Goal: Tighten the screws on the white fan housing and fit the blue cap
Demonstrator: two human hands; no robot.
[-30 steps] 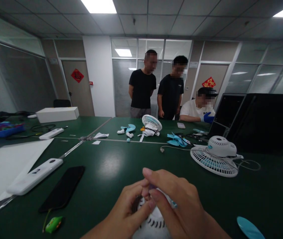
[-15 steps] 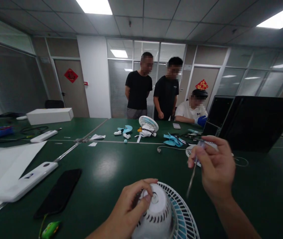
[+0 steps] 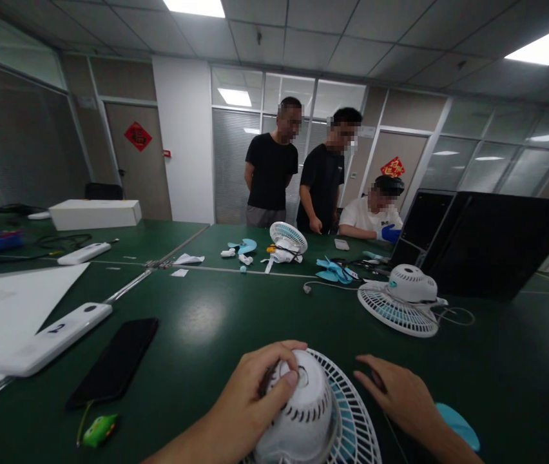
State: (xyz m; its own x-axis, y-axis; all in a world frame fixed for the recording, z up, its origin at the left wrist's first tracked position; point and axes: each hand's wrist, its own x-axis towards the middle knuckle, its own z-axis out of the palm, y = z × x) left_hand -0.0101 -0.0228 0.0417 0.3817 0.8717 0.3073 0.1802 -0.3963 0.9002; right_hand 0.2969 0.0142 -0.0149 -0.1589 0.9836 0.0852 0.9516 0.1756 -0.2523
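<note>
The green worktop (image 3: 197,367) is the largest thing, with a big black panel (image 3: 491,245) upright near its right edge. Two people in black shirts stand beyond the far edge; a third, in white with a blue glove (image 3: 390,233), sits to their right.

At the middle of the near edge lies a white fan (image 3: 298,419), grille down, motor housing up. The left hand (image 3: 260,386) is clamped over the top of the housing. The right hand (image 3: 400,393) is just right of the grille, fingers curled about something dark; I cannot tell how firmly it is held.

White paper (image 3: 4,316) covers part of the left side. A second fan (image 3: 400,309) lies grille down toward the right, a smaller-looking one (image 3: 287,245) near the far edge. Left of the left hand are a white bar (image 3: 57,338) marked "2" and a black phone (image 3: 115,361); a light-blue blade (image 3: 458,425) lies by the right forearm. Red door signs bear characters too small to read.
</note>
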